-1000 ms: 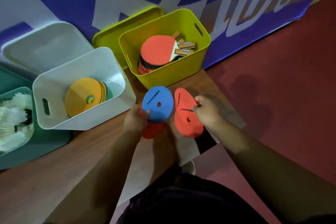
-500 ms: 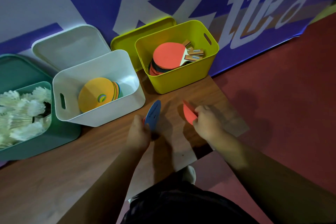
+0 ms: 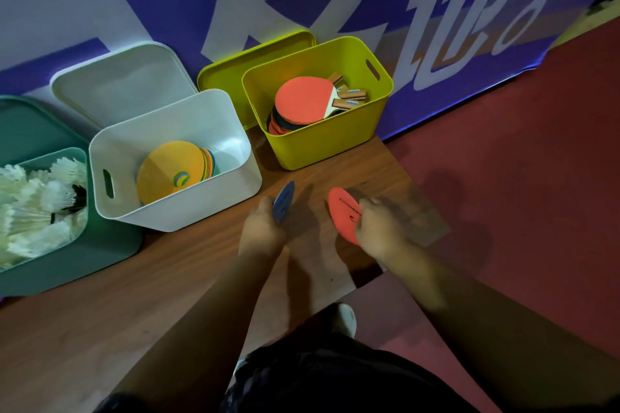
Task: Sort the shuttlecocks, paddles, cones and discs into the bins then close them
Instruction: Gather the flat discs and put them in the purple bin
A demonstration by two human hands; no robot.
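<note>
1. The left hand (image 3: 263, 231) grips a blue disc (image 3: 283, 201) by its lower edge. The right hand (image 3: 379, 228) pinches an orange-red disc (image 3: 344, 214) the same way. Both hands are low over the wooden counter (image 3: 167, 278).
2. Each disc stands on edge, one per hand and apart, probably so they can be dropped in singly.
3. Just ahead and left of the left hand, the white bin (image 3: 188, 208) tips toward the person and shows its stack of discs (image 3: 174, 168). It is the likely destination.
4. Ahead of the right hand is the yellow-green bin (image 3: 322, 147) with the paddles (image 3: 305, 99). Well left of the left hand, the green bin (image 3: 67, 265) holds the shuttlecocks (image 3: 33, 201).
5. The white lid (image 3: 124, 84) and yellow-green lid (image 3: 235, 77) lean behind their bins, so closing is not yet done.
</note>
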